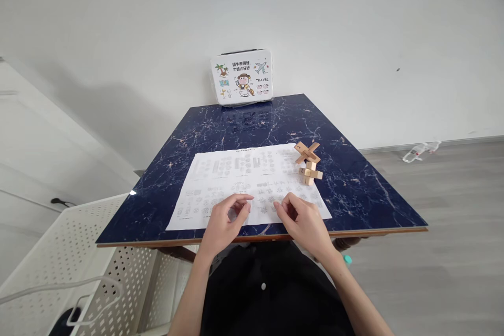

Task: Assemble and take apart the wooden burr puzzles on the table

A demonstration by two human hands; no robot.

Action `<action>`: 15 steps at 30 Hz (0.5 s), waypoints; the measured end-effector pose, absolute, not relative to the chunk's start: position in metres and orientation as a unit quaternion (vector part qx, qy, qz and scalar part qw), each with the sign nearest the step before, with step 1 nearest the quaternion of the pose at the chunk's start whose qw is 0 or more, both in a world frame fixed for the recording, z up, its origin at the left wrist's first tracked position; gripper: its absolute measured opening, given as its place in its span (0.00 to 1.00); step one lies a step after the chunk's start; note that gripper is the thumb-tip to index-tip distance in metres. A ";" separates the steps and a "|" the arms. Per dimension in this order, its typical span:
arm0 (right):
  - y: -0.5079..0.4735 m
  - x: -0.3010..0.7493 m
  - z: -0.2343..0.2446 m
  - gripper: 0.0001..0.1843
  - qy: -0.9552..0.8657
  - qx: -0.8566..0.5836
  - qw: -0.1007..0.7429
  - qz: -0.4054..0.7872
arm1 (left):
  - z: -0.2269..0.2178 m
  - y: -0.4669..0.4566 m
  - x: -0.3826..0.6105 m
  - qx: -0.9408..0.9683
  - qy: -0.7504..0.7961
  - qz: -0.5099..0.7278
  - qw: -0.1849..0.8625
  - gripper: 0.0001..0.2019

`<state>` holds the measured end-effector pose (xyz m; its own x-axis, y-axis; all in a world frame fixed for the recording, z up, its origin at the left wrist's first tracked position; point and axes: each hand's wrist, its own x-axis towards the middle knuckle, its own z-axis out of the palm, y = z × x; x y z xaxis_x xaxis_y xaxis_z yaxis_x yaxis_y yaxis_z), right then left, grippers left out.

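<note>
A large white instruction sheet (220, 173) with small grey diagrams lies on the dark blue marble-patterned table (338, 168). My left hand (226, 220) rests over its lower edge, fingers loosely bent, with nothing seen between thumb and forefinger. To its right, my right hand (303, 218) is also on the sheet, its fingers loosely curled and thumb held off to the side; no object shows in it. Beyond my right hand, at the sheet's right edge, stand two interlocking wooden puzzles: a crossed-stick one (307, 153) and a blockier one (310, 173). Neither hand touches them.
A white printed case (242, 77) leans against the wall at the table's far end. A white perforated cabinet (90, 247) with a cable (59, 286) stands at the left. On the floor are a clear-and-white object (421, 151) and a teal cap (347, 259).
</note>
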<state>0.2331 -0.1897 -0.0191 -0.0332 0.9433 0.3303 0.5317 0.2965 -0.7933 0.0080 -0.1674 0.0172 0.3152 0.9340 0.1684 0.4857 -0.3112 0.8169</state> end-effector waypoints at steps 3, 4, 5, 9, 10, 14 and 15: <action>-0.189 0.233 -0.020 0.19 -0.678 -0.544 0.432 0.240 | 0.018 -0.168 0.008 0.738 0.480 0.333 0.337 0.15; -0.189 0.233 -0.020 0.19 -0.678 -0.544 0.432 0.239 | 0.018 -0.168 0.008 0.738 0.480 0.333 0.337 0.15; -0.189 0.233 -0.021 0.19 -0.679 -0.543 0.433 0.238 | 0.018 -0.168 0.008 0.737 0.481 0.332 0.339 0.15; -0.189 0.234 -0.024 0.19 -0.681 -0.538 0.441 0.228 | 0.017 -0.168 0.008 0.732 0.488 0.326 0.345 0.16; -0.189 0.234 -0.024 0.19 -0.682 -0.538 0.441 0.226 | 0.017 -0.168 0.008 0.731 0.490 0.325 0.347 0.16; -0.189 0.234 -0.025 0.19 -0.685 -0.537 0.442 0.216 | 0.016 -0.168 0.008 0.727 0.491 0.326 0.353 0.15; -0.189 0.233 -0.025 0.19 -0.686 -0.537 0.442 0.214 | 0.016 -0.168 0.008 0.726 0.490 0.326 0.354 0.15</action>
<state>0.2335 -0.1886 -0.0254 -0.0323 0.9260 0.3761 0.5472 0.3313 -0.7687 0.0076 -0.1675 0.0158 0.3063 0.9435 0.1268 0.4812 -0.2683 0.8345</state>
